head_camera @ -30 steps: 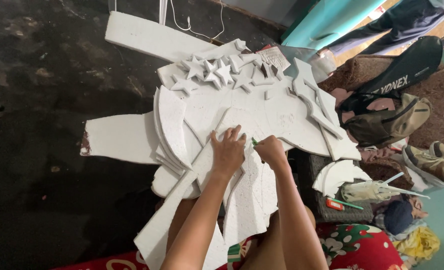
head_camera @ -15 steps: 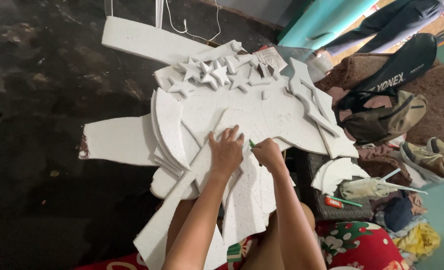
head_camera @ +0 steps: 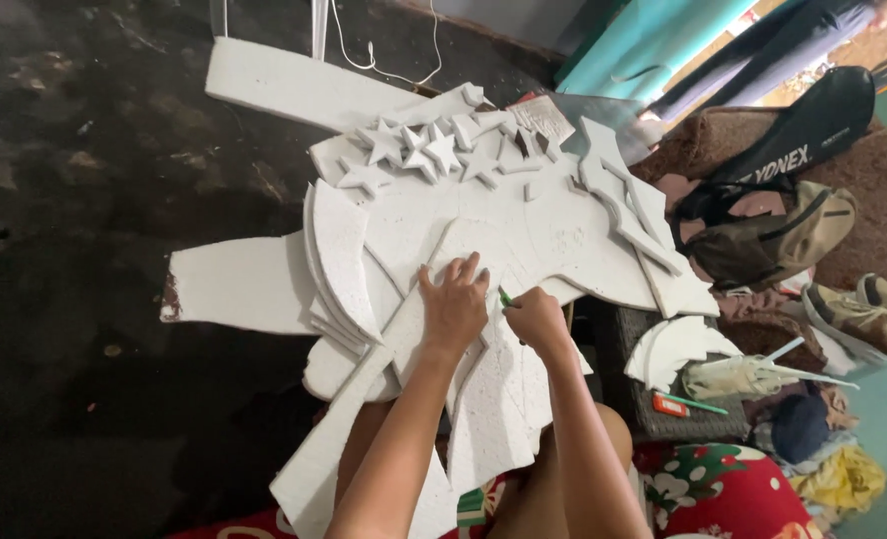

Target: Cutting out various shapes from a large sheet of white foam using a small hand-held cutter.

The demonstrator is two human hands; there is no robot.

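Pressing flat on a white foam sheet [head_camera: 523,225], the left hand [head_camera: 453,304] has its fingers [head_camera: 442,274] spread across the surface. Just beside it, the right hand [head_camera: 536,317] has its fingers curled tight around a thin green tool [head_camera: 504,296], whose tip pokes out between the two hands and meets the foam. Beyond the fingertips lie small foam stars [head_camera: 419,150], and curved foam strips [head_camera: 339,260] are stacked to the left of the left hand. Well off to the right of the right hand sit a dark bag [head_camera: 763,245] and a pair of shoes [head_camera: 868,314].
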